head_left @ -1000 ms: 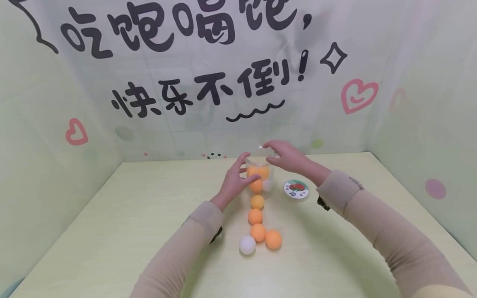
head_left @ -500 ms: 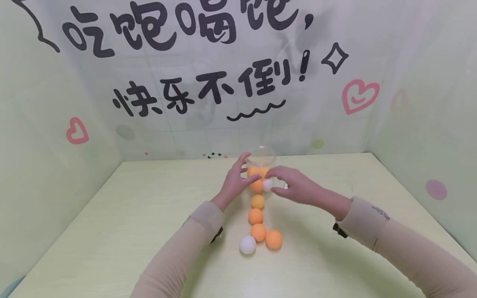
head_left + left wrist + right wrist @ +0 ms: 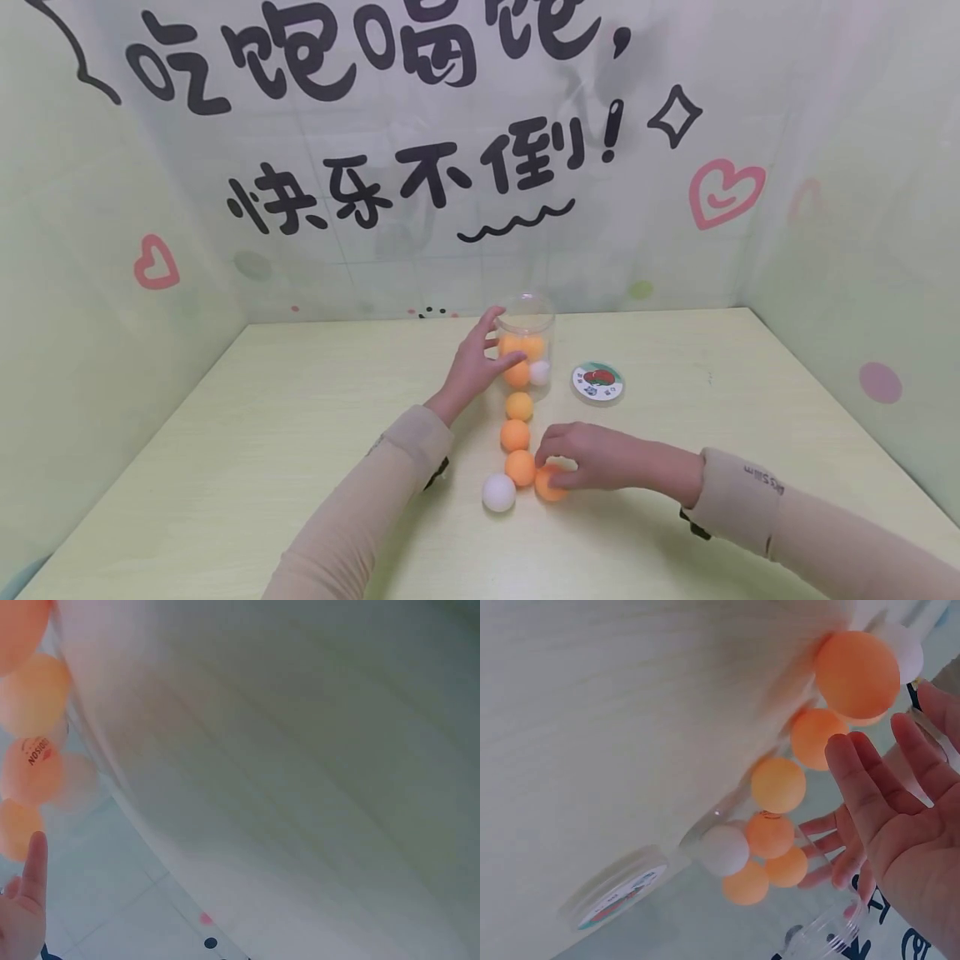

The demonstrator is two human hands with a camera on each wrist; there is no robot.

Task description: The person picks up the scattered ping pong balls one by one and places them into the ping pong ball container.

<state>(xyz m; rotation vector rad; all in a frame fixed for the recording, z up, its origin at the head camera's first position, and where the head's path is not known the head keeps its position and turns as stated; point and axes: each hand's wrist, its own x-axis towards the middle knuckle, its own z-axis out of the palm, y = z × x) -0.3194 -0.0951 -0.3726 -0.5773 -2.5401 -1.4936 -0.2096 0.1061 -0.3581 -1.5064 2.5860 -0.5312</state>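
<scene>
A clear plastic jar [image 3: 527,315] stands upright near the back of the table, with several orange table tennis balls and a white one in its lower part. My left hand [image 3: 472,367] holds its left side, thumb across the front and fingers round behind. At the front right, my right hand [image 3: 611,458] is over a loose orange table tennis ball [image 3: 553,493], thumb and fingers spread about it. In the right wrist view those fingers [image 3: 855,769] are apart from the ball [image 3: 857,675], with nothing between them.
Three orange balls [image 3: 514,436] run in a line from the jar toward the front. A white ball [image 3: 498,493] lies at the front left of that line. The round printed lid [image 3: 597,383] lies flat right of the jar. Walls enclose the table's back and sides.
My right hand has come down from the jar's mouth toward the front, to the rightmost orange ball. My left hand has stayed on the jar, and the loose balls lie as before.
</scene>
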